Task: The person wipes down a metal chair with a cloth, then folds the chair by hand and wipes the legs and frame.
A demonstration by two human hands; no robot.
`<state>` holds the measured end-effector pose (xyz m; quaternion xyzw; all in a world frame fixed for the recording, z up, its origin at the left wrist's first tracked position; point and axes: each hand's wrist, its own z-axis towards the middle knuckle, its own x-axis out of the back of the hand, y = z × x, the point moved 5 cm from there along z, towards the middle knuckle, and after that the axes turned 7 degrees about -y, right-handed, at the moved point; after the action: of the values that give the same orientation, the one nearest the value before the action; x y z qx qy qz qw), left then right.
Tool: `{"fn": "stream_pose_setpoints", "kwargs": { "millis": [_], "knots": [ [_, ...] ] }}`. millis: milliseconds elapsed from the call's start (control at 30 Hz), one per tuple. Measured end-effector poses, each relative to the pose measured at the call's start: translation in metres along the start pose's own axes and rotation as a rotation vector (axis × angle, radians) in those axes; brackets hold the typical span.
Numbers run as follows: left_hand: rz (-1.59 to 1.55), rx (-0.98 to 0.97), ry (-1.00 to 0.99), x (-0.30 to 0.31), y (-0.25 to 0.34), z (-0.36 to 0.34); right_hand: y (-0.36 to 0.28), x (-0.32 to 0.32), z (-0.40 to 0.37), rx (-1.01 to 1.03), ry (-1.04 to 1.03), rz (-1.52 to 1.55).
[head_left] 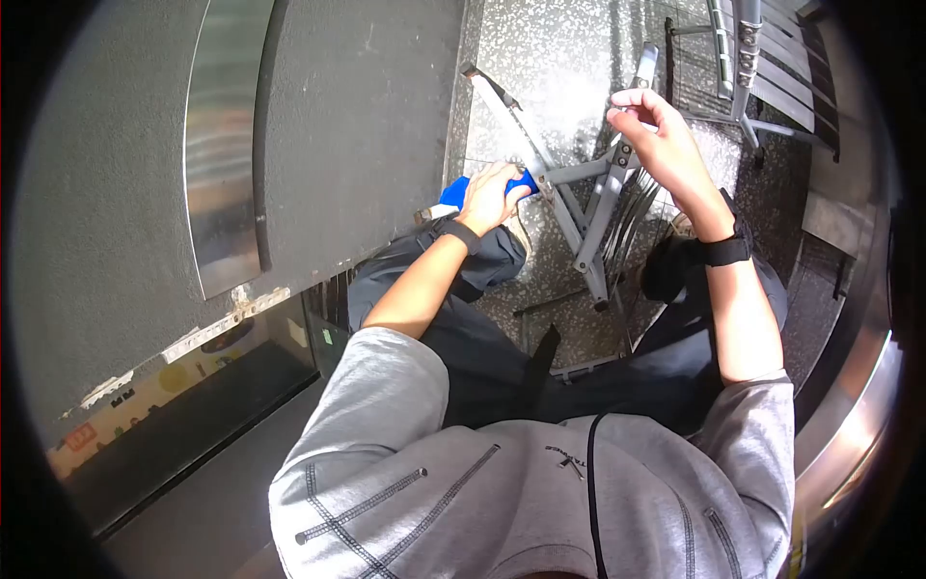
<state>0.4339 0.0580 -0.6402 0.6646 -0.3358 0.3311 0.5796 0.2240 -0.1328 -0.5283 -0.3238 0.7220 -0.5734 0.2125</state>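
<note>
A grey metal folding frame [605, 207], made of crossed bars joined by bolts, stands between my knees. It looks like a folding chair's frame. My left hand [490, 196] is closed over a bright blue cloth [453, 192], pressing it around a bar at the left of the frame. Part of the cloth also shows past the thumb. Beside the upper right bar, my right hand [666, 147] is raised with thumb and fingers curled together. Whatever lies between those fingertips, if anything, is too small to make out.
Close on the left is a large dark grey panel [357, 125] with a shiny metal strip [224, 145]. A slatted chair [786, 72] stands at the upper right. The floor [550, 87] is speckled, with strong sunlight on it. Steel edging [863, 405] curves along the right.
</note>
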Motion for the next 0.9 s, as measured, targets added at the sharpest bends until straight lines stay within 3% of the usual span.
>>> {"fn": "stream_pose_setpoints", "kwargs": {
  "millis": [100,233,567,800,900],
  "knots": [
    [0.037,0.008,0.030,0.010,-0.011,-0.015,0.002,0.007,0.005,-0.012,0.022,0.027],
    [0.122,0.090,-0.074,0.022,-0.028,-0.030,0.003,0.010,0.004,-0.001,0.071,0.072],
    [0.176,-0.042,0.010,-0.001,0.019,0.002,0.010,0.001,-0.001,-0.005,0.058,0.016],
    [0.042,-0.086,0.022,0.002,0.023,0.012,0.011,-0.008,0.003,-0.034,0.008,-0.036],
    [-0.081,-0.006,-0.010,-0.002,-0.002,0.012,0.018,-0.009,0.010,-0.015,0.010,-0.005]
  ]
}}
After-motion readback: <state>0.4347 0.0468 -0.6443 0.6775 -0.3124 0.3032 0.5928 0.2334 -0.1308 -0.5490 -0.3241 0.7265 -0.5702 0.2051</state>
